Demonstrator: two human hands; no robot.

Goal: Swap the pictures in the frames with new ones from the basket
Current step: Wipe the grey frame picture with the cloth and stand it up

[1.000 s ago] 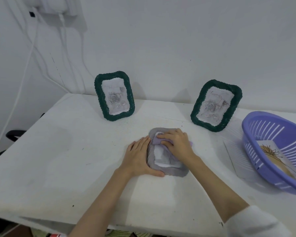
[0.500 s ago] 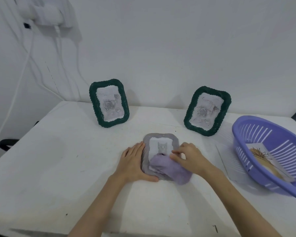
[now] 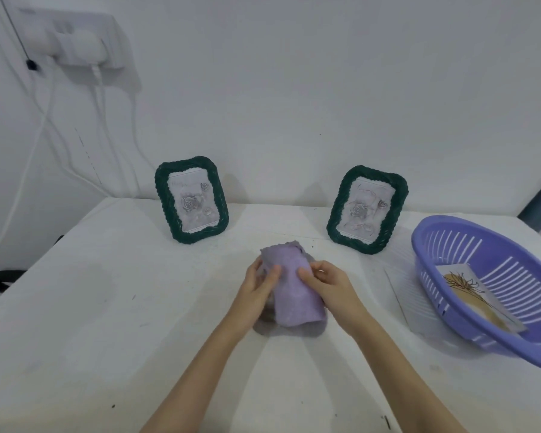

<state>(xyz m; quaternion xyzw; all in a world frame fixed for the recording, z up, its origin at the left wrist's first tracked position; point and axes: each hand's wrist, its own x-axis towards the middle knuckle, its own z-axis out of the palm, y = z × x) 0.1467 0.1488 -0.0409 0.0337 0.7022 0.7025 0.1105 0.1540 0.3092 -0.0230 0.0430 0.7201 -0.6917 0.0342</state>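
A purple cloth (image 3: 294,295) is held up between both hands at the middle of the white table (image 3: 91,307). My left hand (image 3: 256,285) pinches its left edge and my right hand (image 3: 322,279) pinches its right edge. The cloth hides nearly all of the grey frame (image 3: 291,331) lying flat beneath it; only its near edge shows. Two green woven frames with rose pictures stand against the wall, one at the left (image 3: 161,198) and one at the right (image 3: 336,214). A purple basket (image 3: 450,223) at the right holds a picture of a brown plant (image 3: 469,292).
A loose sheet of paper (image 3: 403,285) lies flat on the table beside the basket. A wall socket with plugs (image 3: 75,45) and white cables (image 3: 22,189) is at the upper left. The table's left edge runs close to the cables.
The right hand was wiping the grey frame with the cloth while the left hand steadied the frame. Now both hands hold the cloth, spread over the frame.
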